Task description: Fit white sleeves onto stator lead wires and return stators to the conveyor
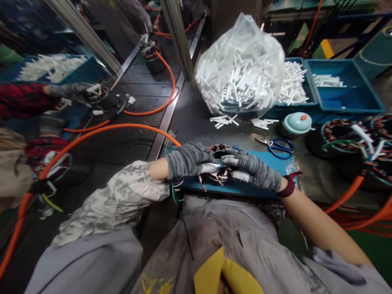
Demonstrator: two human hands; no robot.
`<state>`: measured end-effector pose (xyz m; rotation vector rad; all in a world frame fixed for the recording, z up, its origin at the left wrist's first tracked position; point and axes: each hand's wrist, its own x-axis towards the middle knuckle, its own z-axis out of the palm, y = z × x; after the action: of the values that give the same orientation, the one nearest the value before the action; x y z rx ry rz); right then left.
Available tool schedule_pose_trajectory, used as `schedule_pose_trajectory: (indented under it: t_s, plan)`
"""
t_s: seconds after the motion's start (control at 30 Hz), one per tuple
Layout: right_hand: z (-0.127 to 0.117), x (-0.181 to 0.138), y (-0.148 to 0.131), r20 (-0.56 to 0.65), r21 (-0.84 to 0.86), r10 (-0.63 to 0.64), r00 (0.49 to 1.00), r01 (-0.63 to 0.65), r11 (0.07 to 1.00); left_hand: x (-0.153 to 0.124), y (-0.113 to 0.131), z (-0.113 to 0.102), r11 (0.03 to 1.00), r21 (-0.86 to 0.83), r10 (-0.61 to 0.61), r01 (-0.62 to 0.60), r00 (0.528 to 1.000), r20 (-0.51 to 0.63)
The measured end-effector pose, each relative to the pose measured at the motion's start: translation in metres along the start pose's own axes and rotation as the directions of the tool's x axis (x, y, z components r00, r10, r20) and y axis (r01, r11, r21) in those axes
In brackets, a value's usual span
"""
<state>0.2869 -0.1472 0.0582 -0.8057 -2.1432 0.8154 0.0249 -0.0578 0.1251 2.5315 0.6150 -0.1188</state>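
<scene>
Both my hands wear grey knit gloves with pale fingertips and rest on a motor stator with copper windings, which lies on a blue mat at the table's near edge. My left hand curls round the stator's left side. From the right, my right hand reaches over it with fingers pressed together on the windings. What the fingertips pinch is hidden.
A clear bag of white strips stands behind, with loose strips before it. Blue scissors, a teal lidded pot, blue bins and more stators sit right. Orange cables cross left, where another person's gloved hand works.
</scene>
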Motion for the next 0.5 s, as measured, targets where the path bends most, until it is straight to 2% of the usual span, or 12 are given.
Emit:
schedule_pose_trajectory:
  t_s: [0.07, 0.13, 0.27, 0.37, 0.5]
  plan:
    - [0.000, 0.003, 0.001, 0.004, -0.009, 0.010, 1.000, -0.010, 1.000, -0.010, -0.007, 0.006, 0.998, -0.057, -0.026, 0.023, 0.998, -0.058]
    - [-0.001, 0.008, 0.004, 0.008, 0.008, 0.007, 1.000, -0.007, 1.000, -0.016, -0.009, 0.014, 0.991, -0.094, -0.109, 0.096, 0.983, -0.146]
    - [-0.005, 0.023, 0.008, 0.041, 0.001, 0.048, 0.998, -0.048, 0.999, -0.009, -0.001, 0.033, 0.969, -0.146, -0.231, 0.198, 0.939, -0.255]
    - [-0.006, 0.035, 0.007, 0.094, -0.176, 0.129, 0.987, -0.112, 0.978, 0.000, 0.004, 0.041, 0.973, -0.095, -0.229, 0.209, 0.916, -0.330]
    - [-0.001, 0.050, 0.002, 0.087, -0.386, 0.219, 0.972, -0.169, 0.907, 0.001, 0.001, 0.044, 0.977, -0.005, -0.201, 0.214, 0.907, -0.371]
